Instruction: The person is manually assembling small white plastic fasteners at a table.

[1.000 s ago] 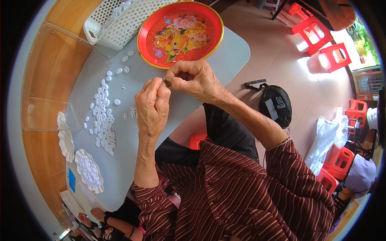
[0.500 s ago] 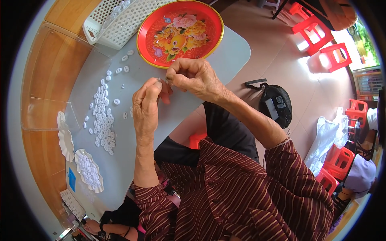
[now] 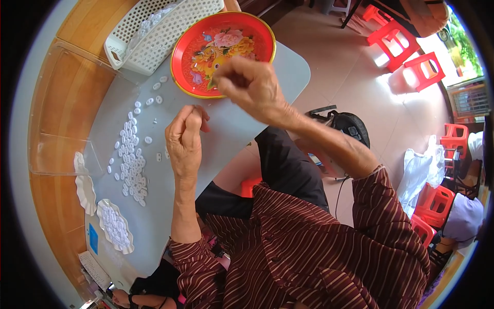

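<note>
My left hand [image 3: 184, 139] hovers over the grey table [image 3: 154, 226], fingers curled together, and I see nothing in it. My right hand [image 3: 252, 85] is raised over the near edge of the round red tray [image 3: 181, 62] with a flower pattern. Its fingertips are pinched together, and whatever they might hold is hidden. Several small white round pieces [image 3: 131, 165] lie scattered in a band on the table, left of my left hand. Both my sleeves are dark red with stripes.
A white perforated basket [image 3: 154, 31] stands behind the tray. Two white scalloped dishes [image 3: 116, 225] with small pieces sit at the table's near left, next to a clear plastic box [image 3: 67, 129]. A black bag [image 3: 350, 126], a white plastic bag [image 3: 424, 170] and red stools [image 3: 406, 46] stand on the floor at right.
My hands were pinched together over the table. The right hand has since lifted away to the red tray, and the left has dropped slightly toward me.
</note>
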Available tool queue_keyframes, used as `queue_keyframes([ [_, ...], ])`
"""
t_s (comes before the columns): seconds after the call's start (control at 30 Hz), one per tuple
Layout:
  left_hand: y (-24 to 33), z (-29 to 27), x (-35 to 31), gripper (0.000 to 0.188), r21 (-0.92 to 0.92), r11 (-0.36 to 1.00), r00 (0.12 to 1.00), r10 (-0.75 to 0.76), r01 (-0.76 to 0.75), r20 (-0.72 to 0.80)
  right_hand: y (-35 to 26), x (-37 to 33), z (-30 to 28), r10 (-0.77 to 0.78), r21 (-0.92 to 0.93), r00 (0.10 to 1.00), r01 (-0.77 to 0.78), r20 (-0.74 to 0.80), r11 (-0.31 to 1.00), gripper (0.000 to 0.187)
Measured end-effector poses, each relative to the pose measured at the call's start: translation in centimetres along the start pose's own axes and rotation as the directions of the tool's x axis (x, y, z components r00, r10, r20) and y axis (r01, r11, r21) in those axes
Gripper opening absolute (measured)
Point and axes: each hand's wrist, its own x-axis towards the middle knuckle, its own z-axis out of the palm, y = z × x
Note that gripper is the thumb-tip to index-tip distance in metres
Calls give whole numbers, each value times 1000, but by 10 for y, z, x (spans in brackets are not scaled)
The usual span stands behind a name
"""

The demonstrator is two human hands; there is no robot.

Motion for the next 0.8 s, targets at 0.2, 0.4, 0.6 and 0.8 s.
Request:
queue_keyframes([
  [0.2, -13, 29, 22, 20, 125, 979, 987, 156, -159, 28, 25, 23, -43, -98, -395, 986, 143, 131, 908, 10],
  [0.4, -5, 15, 26, 15, 287, 928, 967, 252, -237, -16, 23, 29, -27, -147, -556, 942, 299, 302, 775, 13],
  [0.6, -15, 30, 37, 12, 339, 892, 952, 306, -298, 33, 15, 16, -26, -7, -195, 970, 56, 242, 979, 15],
  [0.8, -12, 32, 35, 9, 440, 813, 916, 395, -382, 67, 12, 16, -19, 125, -54, 975, -117, 185, 992, 13],
])
